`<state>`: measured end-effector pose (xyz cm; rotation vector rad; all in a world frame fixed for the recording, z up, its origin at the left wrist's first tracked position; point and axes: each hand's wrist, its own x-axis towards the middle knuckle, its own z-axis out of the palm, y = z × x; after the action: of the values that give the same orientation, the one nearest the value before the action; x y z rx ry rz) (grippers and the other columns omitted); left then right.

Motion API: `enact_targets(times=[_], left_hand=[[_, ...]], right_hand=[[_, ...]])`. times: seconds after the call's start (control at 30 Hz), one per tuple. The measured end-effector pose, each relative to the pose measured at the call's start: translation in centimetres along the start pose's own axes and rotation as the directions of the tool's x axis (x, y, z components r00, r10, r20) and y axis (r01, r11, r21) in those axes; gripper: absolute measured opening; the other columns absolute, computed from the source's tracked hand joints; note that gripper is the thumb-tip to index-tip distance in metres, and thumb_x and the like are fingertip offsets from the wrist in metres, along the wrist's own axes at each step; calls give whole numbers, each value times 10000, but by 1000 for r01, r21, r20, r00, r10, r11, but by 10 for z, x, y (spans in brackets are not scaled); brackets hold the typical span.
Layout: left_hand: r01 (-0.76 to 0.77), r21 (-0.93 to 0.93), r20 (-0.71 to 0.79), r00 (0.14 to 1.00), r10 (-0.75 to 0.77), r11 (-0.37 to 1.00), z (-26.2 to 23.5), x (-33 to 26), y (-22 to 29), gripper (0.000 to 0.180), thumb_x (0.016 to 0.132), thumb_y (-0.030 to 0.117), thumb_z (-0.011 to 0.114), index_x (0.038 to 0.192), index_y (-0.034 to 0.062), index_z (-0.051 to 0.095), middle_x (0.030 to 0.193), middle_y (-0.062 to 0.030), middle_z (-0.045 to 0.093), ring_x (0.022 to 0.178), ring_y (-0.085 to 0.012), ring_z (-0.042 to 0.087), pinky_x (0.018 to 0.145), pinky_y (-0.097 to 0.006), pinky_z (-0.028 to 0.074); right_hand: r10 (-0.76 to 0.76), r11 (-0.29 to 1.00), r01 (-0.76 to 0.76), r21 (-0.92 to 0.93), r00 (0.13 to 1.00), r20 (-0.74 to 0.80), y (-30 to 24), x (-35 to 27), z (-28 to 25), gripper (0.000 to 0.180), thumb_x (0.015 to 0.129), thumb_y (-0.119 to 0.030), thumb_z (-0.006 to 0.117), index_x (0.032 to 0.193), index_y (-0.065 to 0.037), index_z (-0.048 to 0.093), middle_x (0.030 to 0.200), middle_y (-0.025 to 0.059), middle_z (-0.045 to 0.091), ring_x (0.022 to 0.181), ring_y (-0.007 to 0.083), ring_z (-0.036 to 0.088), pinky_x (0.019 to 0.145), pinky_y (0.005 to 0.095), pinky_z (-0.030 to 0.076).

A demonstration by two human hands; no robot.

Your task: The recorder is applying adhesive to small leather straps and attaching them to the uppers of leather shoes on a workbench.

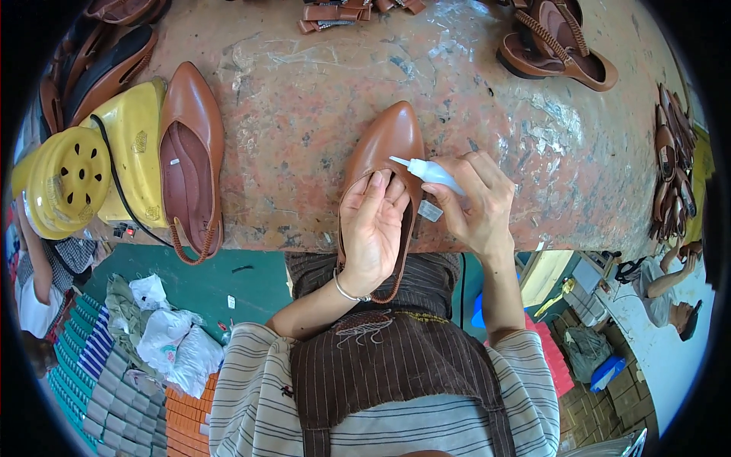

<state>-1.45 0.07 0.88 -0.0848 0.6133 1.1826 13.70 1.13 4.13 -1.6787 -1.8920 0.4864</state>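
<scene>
A brown pointed-toe slingback shoe [387, 139] rests at the near edge of the worktable, toe pointing away from me. My left hand [371, 228] lies palm up in its opening, gripping the shoe; the fingertips go under the upper and are partly hidden. Between the fingers of my right hand [481, 202] is a small translucent glue bottle [440, 174], tilted so that its thin nozzle points left, over the front of the shoe. Under that hand a small clear plastic piece [430, 211] lies beside the shoe. A matching slingback [196, 103] sits further left.
A yellow machine [133, 152] with a round vented end and a black cable stands at the left. More brown shoes [560, 46] lie at the far right, and brown bows [335, 14] at the far edge. White plastic bags [171, 343] are down on the left. Other people are at both sides.
</scene>
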Motion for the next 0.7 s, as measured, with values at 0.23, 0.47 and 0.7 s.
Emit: enact_targets(times=[0.23, 0.47, 0.7], left_hand=[[33, 35, -111, 993, -28, 999, 5, 0, 0, 121, 972, 94, 494, 996, 18, 584, 1047, -74, 590, 1145, -248, 542, 1012, -392, 430], [18, 22, -45, 999, -17, 1000, 3, -1, 0, 120, 972, 97, 494, 1011, 14, 571, 1088, -82, 575, 1171, -250, 524, 1011, -389, 425], [37, 14, -67, 997, -36, 999, -3, -1, -1, 144, 972, 102, 495, 1049, -3, 556, 1133, -97, 564, 1197, -263, 510, 1019, -392, 421]], right_hand=[[-12, 998, 16, -68, 998, 60, -4, 5, -4, 201, 740, -198, 750, 849, -57, 657, 700, 58, 578, 622, 228, 561, 510, 335, 452], [-13, 997, 18, -72, 998, 65, -7, 8, -5, 187, 737, -182, 748, 819, -50, 643, 694, 63, 579, 624, 235, 567, 508, 341, 457], [-2, 998, 7, -69, 997, 82, -7, 9, -7, 186, 734, -176, 747, 806, -48, 634, 690, 67, 574, 622, 240, 563, 503, 349, 453]])
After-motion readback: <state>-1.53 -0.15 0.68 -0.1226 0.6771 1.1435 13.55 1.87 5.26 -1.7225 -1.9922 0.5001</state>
